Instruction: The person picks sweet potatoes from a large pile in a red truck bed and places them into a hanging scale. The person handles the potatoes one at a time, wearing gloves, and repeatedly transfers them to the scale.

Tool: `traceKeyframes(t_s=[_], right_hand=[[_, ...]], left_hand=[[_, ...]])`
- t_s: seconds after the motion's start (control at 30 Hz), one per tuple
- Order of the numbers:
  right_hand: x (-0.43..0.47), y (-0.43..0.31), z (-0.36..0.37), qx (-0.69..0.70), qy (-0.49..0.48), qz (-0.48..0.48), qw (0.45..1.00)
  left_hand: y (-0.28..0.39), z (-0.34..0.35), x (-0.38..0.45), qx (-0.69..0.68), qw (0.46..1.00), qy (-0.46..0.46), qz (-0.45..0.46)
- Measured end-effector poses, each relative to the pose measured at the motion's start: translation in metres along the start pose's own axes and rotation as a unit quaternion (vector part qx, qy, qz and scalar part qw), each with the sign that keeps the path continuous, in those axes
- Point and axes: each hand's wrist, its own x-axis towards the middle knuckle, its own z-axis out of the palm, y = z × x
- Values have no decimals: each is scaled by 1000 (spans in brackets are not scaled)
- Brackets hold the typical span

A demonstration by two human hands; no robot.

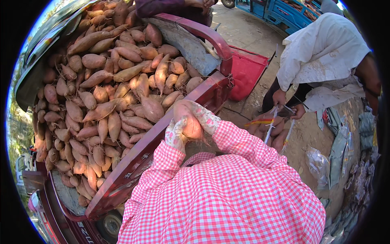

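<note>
Both my hands wear white floral work gloves and hold one large sweet potato over the near side board of a maroon truck bed. My left hand grips it from the left and my right hand from the right. Thin roots dangle from its lower end. Beyond the board lies a big heap of sweet potatoes. To the right of my right sleeve, a plastic bag filled with sweet potatoes is on the ground.
A person in a white cloth bends over the bag, gripping its top. Another person's dark sleeve rests at the bed's far edge. A red panel stands beside the truck. Plastic bags lie on the right; a blue truck is behind.
</note>
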Motion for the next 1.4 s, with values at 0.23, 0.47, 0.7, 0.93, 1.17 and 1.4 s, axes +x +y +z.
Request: traceKeyframes(t_s=[0.23,0.47,0.7,0.93,1.17,1.4], right_hand=[[-80,28,-25,-89,79,-20,993],[-134,44,-88,275,199,11,941],[-105,40,-75,276,84,3,957],[-50,-27,-26,-183,-154,-90,967],[36,-27,-11,-184,-64,-128,972],[160,-36,43,-598,41,75,797]], left_hand=[[-13,24,-14,192,971,-122,-77],[-22,34,-3,190,931,-188,-250],[-49,36,-19,225,953,-158,-125],[12,2,-37,-5,999,40,24],[134,-110,-89,31,925,255,282],[156,-217,-71,492,733,438,170]])
